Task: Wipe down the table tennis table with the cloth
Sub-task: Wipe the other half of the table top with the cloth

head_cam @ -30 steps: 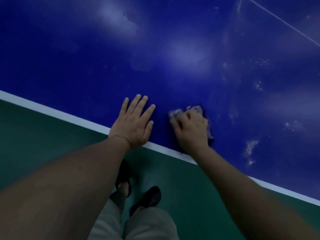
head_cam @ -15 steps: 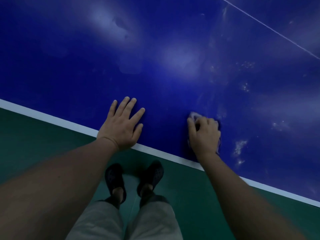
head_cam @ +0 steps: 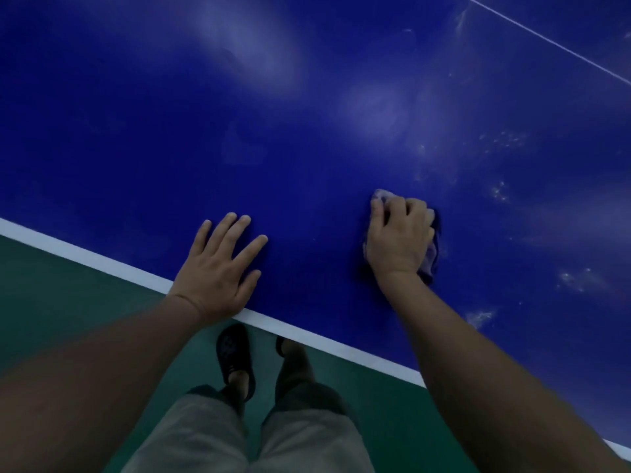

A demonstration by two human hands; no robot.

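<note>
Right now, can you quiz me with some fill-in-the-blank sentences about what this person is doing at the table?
1. The right hand grips a crumpled pale cloth on the ____ table tennis table.
2. The left hand lies flat on the table, holding ____.
3. Its wrist crosses the table's ____ edge stripe.
4. A dark shoe stands on the ____ floor.

Missing words: blue; nothing; white; green.
</note>
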